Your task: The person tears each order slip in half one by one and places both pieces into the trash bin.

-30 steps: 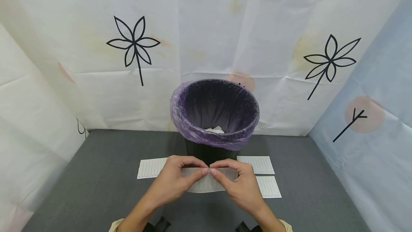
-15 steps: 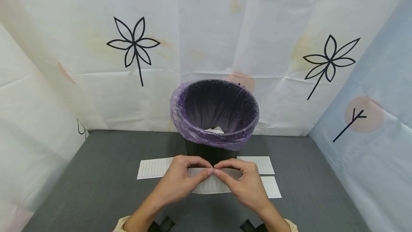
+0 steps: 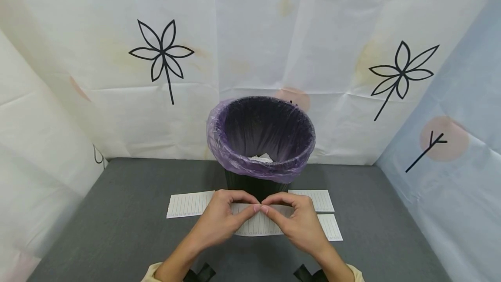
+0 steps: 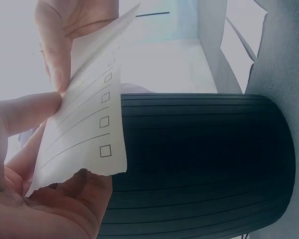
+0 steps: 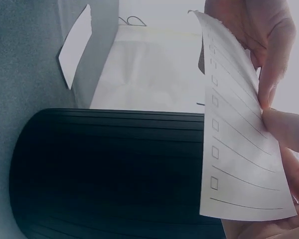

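Both hands pinch one strip of lined paper (image 3: 258, 224) by its upper edge, thumbs and forefingers meeting near its middle. My left hand (image 3: 222, 217) has the left half and my right hand (image 3: 300, 220) the right half. In the left wrist view the strip (image 4: 87, 119) shows ruled lines, small printed boxes and a ragged torn end. From the right wrist the same paper (image 5: 239, 149) looks slightly curved, with a straight near end. Just beyond the hands stands a dark ribbed bin (image 3: 256, 184) with a purple liner (image 3: 219, 142) folded over its rim.
One lined paper piece (image 3: 188, 204) lies on the grey table (image 3: 129, 238) left of the hands. To the right lie two more, a farther piece (image 3: 315, 200) and a nearer piece (image 3: 330, 227). White paper (image 3: 263, 158) shows inside the bin. A patterned cloth (image 3: 250, 34) encloses the table.
Both hands have shifted slightly to the right with the paper strip between them, mostly in the first half second. Their pinch on its upper edge looks the same.
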{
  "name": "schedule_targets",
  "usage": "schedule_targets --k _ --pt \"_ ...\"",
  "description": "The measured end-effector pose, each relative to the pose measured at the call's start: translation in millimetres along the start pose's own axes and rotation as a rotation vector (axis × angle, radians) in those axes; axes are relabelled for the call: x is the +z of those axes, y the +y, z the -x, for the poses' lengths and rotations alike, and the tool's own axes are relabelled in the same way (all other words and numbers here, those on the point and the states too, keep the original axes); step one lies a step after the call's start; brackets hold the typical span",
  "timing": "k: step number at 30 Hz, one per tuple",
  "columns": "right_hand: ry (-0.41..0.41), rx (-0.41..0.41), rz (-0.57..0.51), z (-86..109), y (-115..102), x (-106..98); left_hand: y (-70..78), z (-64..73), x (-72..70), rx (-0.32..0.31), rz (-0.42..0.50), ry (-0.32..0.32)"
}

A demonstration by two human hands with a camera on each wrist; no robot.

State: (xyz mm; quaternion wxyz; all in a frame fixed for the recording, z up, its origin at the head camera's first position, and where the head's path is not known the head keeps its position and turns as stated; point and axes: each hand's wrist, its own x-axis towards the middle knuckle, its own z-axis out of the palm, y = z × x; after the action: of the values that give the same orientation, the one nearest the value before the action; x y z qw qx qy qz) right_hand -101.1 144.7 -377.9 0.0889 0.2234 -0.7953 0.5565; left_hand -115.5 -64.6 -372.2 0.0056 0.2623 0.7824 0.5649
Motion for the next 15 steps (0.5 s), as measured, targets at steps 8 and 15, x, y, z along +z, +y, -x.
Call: schedule_targets --k 8,15 --pt "-0.025 -0.040 -0.014 -1.6 2.1 1.4 -1.0 0.3 0.4 -0.028 0.005 0.002" --pt "-0.009 -0.099 -0.012 -1.3 2.6 4.6 -1.7 0.4 0.6 -0.046 0.020 0.004"
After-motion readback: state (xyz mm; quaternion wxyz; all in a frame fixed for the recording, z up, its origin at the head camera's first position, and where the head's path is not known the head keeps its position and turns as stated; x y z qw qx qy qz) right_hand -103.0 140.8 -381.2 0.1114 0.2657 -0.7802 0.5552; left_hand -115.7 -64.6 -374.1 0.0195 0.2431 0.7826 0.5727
